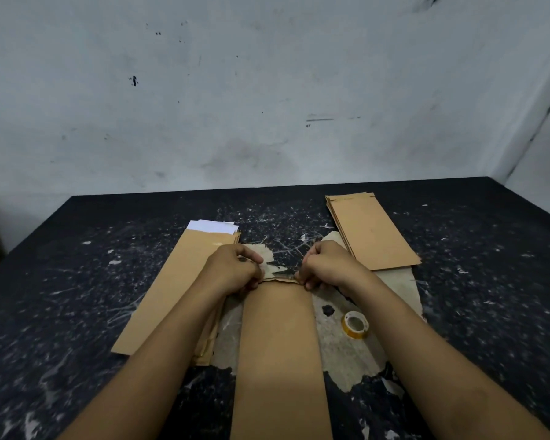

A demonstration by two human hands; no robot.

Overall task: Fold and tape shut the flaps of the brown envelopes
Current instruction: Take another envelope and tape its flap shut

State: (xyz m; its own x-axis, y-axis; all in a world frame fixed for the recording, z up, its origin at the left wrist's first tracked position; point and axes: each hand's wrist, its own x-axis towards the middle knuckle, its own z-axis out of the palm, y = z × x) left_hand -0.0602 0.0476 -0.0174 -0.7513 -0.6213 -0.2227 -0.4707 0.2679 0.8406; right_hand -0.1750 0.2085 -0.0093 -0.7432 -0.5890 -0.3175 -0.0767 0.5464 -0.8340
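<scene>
A long brown envelope [280, 350] lies lengthwise in front of me on the dark table [77, 281]. My left hand [232, 269] pinches the left corner of its far flap edge, and my right hand [326, 265] pinches the right corner. The flap looks folded down along that far edge. A roll of clear yellowish tape [355, 324] lies on its side just right of the envelope. A stack of brown envelopes [178, 287] sits to the left, partly under my left forearm, with white paper [213, 226] sticking out at its far end.
Another stack of brown envelopes [372, 231] lies at the back right. The table's dark surface is peeled to a pale patch [343, 350] under the work area. A stained white wall [267, 90] rises right behind the table's far edge.
</scene>
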